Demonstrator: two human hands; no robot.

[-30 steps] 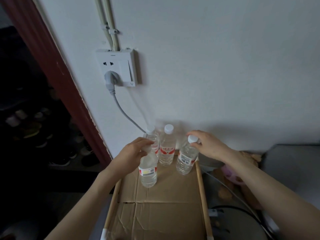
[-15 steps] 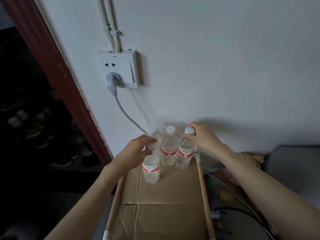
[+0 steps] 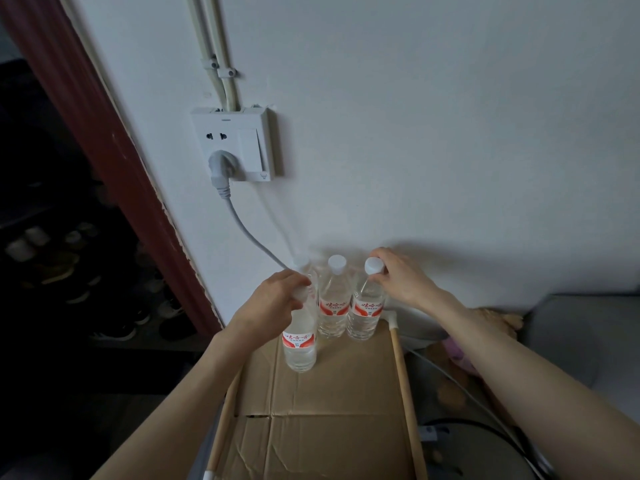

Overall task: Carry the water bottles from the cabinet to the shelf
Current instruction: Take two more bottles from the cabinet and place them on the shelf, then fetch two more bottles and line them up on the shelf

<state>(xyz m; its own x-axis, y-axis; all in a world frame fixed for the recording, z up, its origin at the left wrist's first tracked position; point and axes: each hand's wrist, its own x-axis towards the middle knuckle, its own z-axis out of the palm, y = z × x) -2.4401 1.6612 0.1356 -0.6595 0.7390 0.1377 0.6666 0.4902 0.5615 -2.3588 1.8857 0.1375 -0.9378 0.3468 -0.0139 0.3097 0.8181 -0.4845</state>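
Several clear water bottles with red-and-white labels stand on a cardboard-covered shelf point(image 3: 332, 403) against the white wall. My left hand point(image 3: 273, 301) grips the neck of the front-left bottle point(image 3: 299, 344), which rests upright on the cardboard. My right hand point(image 3: 401, 278) pinches the neck just below the white cap of the right bottle point(image 3: 365, 311), standing in the back row. Between them stands a free middle bottle point(image 3: 333, 306). Another bottle point(image 3: 302, 263) at the back left is mostly hidden behind my left hand.
A wall socket point(image 3: 233, 145) with a grey plug and cable point(image 3: 242, 226) hangs above the bottles. Wooden rails point(image 3: 403, 386) edge the shelf. A dark red door frame point(image 3: 114, 161) and dim shoes lie left. A grey surface point(image 3: 585, 334) and clutter sit at right.
My right hand has slid its bottle back into the row beside the middle one. My left hand has set its bottle a little nearer the wall.
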